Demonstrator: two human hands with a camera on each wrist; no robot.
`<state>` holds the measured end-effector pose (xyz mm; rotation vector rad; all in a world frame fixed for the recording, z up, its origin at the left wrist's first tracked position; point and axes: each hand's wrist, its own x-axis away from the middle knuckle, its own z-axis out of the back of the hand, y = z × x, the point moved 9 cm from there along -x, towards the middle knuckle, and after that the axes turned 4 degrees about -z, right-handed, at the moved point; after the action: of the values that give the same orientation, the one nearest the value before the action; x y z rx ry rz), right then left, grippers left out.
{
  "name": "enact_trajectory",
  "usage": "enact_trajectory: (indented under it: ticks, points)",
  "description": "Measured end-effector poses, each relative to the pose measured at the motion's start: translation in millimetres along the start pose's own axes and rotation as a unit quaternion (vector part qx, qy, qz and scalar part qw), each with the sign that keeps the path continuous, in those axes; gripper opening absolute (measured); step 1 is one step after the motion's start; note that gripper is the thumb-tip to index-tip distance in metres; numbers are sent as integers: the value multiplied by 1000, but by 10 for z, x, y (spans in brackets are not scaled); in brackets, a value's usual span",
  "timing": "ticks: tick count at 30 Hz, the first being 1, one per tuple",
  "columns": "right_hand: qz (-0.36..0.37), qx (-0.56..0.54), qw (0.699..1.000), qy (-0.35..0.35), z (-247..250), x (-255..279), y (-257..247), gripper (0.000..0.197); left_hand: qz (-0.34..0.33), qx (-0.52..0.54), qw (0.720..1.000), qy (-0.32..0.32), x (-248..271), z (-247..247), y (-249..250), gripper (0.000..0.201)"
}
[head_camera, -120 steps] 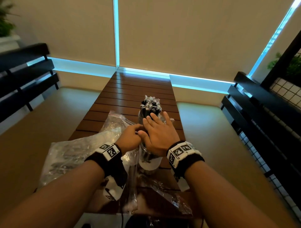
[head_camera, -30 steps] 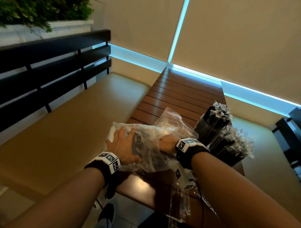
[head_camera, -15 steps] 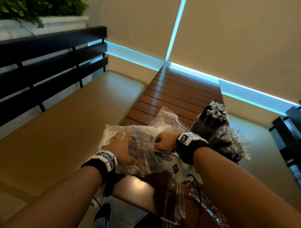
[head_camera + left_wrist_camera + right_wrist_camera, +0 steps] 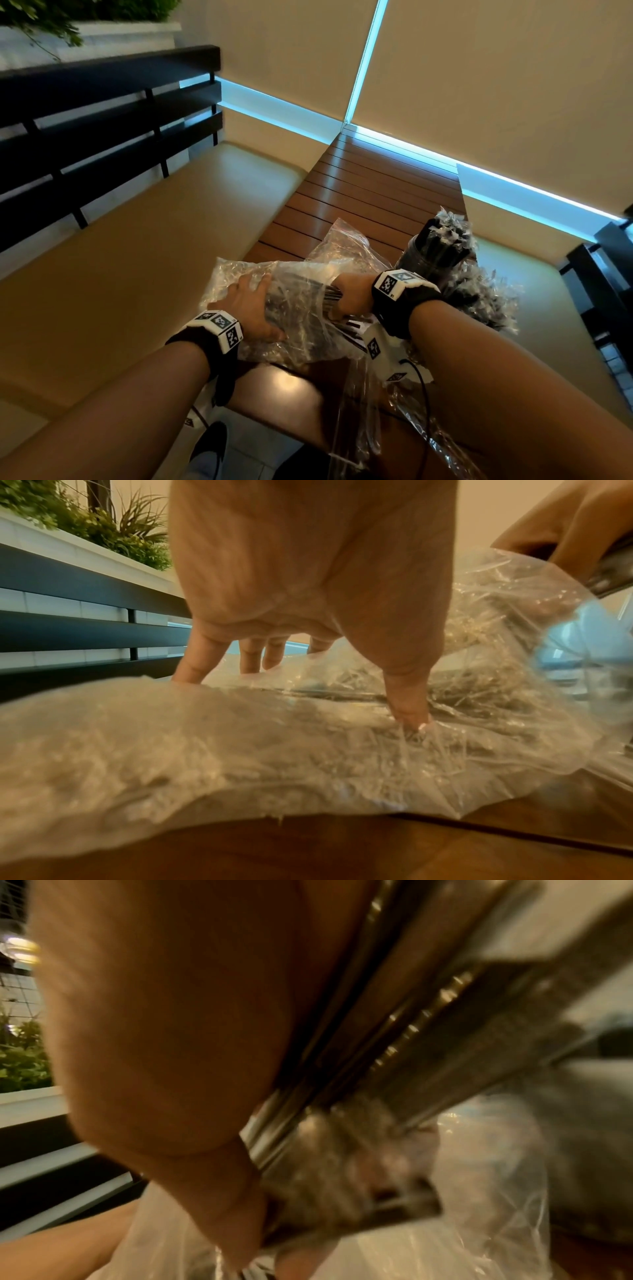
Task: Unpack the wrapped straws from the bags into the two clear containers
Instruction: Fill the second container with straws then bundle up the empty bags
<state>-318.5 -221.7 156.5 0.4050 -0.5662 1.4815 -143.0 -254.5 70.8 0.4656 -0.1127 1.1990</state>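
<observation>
While left hand [image 4: 248, 310] presses bag [image 4: 291, 308], right fingers [image 4: 240, 1218] grip straws [image 4: 394, 1042], filled containers [image 4: 442, 253] beside

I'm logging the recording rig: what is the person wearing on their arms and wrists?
Both forearms are bare, with no sleeves. Each wrist carries a black band topped by a white block printed with black square tracking markers: left wristband, right wristband. A thin black cable runs beneath the right forearm.

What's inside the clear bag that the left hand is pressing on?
Through the crinkled clear bag show dark wrapped straws. The right hand reaches into its open end and grips a bundle. The left hand presses the bag down. Glare hides how many straws remain.
</observation>
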Motion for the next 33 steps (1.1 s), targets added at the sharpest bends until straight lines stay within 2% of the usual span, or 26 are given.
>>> enact_trajectory:
  ticks: [5,13,16,18,21,24,26,27,28,29,31,33]
  points:
    - [-10,90,996,20,164,193,87,26,2,1,1000,1,-13,-6,6,134]
    - [-14,255,963,84,778,998,223,24,37,13,999,4,-95,-33,50,121]
    - [-35,275,958,66,931,1247,368,27,77,-8,997,3,-48,-37,85,114]
    - [-46,283,955,78,1044,1449,458,29,90,-37,995,8,7,-9,141,115]
    - [-71,238,966,73,1162,1759,600,26,98,-79,992,17,120,89,267,113]
    - [-78,158,981,86,1297,2052,683,23,43,-85,991,95,241,382,535,94]
    - [-63,122,978,156,1447,2209,687,14,-27,-10,984,177,365,723,821,87]
    - [-53,94,973,202,1503,2266,691,11,-74,75,974,203,444,918,1004,84]
    - [-42,53,967,244,1527,2305,690,10,-126,193,953,196,518,1088,1216,81]
    - [-26,13,960,280,1520,2319,668,11,-180,320,918,152,616,1239,1470,81]
    - [4,-35,944,328,1404,2270,574,16,-258,517,815,40,857,1510,1990,85]
    - [38,-70,929,362,1242,2194,426,33,-276,632,724,4,1037,1798,2317,67]
